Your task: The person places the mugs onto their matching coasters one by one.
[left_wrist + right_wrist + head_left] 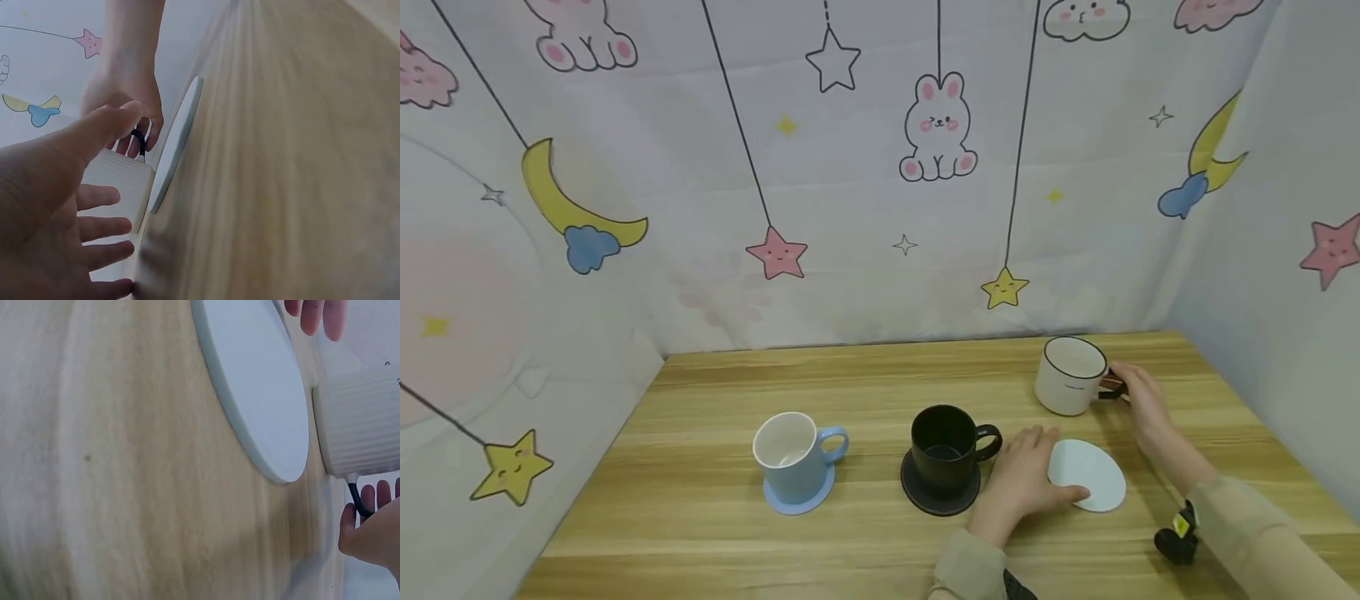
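A white enamel-style mug point(1063, 385) with a black rim and ribbed side stands upright at the back right. My right hand point(1141, 404) holds its black handle point(357, 499), with the thumb on one side and fingers on the other. In front of that mug a round white coaster point(1093, 479) lies flat on the table. Fingers spread, my left hand point(1022, 475) is at the coaster's left side, its thumb over the near edge; contact cannot be told. Left of this hand, a black mug point(942, 454) sits on a black coaster point(936, 502).
Farther left, a light blue mug point(793, 467) stands on a blue coaster point(797, 506), its handle to the right. A small black object with a yellow patch point(1178, 533) is by the right sleeve. Printed cloth point(865, 308) encloses the wooden table point(715, 533) at back and sides.
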The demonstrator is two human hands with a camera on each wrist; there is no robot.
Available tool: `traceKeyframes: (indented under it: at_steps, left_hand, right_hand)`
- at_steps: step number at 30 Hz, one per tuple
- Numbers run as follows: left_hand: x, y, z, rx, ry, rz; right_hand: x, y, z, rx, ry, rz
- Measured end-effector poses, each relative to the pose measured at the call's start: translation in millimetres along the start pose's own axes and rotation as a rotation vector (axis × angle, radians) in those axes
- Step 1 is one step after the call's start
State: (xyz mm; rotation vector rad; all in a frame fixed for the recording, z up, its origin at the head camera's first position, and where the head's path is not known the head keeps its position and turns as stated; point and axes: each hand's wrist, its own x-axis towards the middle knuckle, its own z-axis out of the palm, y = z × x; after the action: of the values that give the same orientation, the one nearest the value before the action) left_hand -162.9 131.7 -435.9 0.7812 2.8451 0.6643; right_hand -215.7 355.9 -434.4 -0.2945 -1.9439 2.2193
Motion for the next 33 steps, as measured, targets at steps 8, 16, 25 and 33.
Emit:
traceKeyframes:
  at_steps: [8, 16, 25, 33]
  left_hand:
    - [0.5, 1.8, 7.1, 0.117, -0.033, -0.037]
    - [1.1, 6.4, 12.2, 0.155, -0.046, -0.092]
    - [-1.1, 6.4, 12.8, 0.206, -0.043, -0.103]
    - [-0.4, 5.5, 16.4, 0.226, -0.032, -0.093]
  right_hand:
    - [0.3, -2, 5, 0.062, -0.013, 0.024]
    - [7.2, 4, 6, 0.100, 0.043, 0.018]
    - [9.5, 6, 6, 0.232, -0.045, -0.005]
    - [11.3, 3, 5, 0.333, -0.094, 0.050]
